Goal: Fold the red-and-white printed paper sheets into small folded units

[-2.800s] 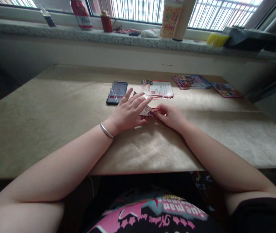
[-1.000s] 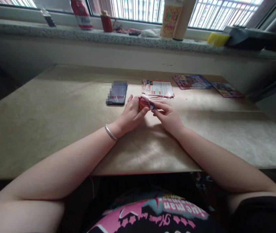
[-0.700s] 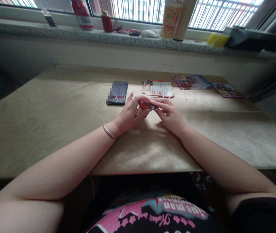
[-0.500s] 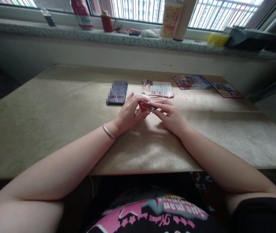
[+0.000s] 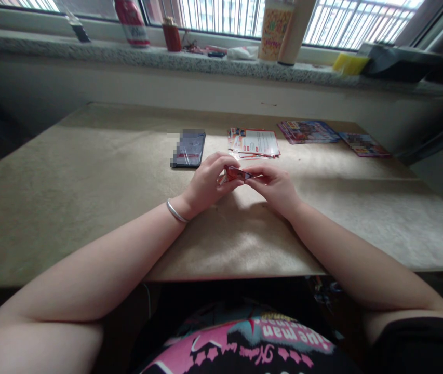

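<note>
Red wrapper (image 5: 235,173): in front of you, between your two hands, over the middle of the tabletop (image 5: 69,208) and on the near side of the card pile (image 5: 260,142). It is shiny and creased. Contents: cannot tell; your fingers cover most of it.

Your left hand (image 5: 213,176), silver bangle (image 5: 176,211) at the wrist, is curled around the wrapper's left part, fingers over the far side, thumb along the near side. A small orange and white patch shows inside the curl; you cannot tell from this view whether it belongs to the wrapper or to something within. Your right hand (image 5: 276,187) pinches the wrapper's right end between thumb and fingers.

Tabletop, left to right: the phone (image 5: 190,149) lies flat just beyond your left hand; the card pile sits loosely fanned, a white, red-edged card on top; then the colourful stack (image 5: 309,132), spread, and the smaller stack (image 5: 364,144) near its right end.

Containers on the windowsill (image 5: 205,62): the can (image 5: 131,23), upright, top cut off by the frame; the red pot (image 5: 172,36), with a pale top, lid or contents not clear; the printed cup (image 5: 273,34), contents hidden by its wall, just beside a tan cylinder (image 5: 294,34). A yellow item (image 5: 350,63) sits by the dark box (image 5: 400,63), whose inside cannot be made out.
</note>
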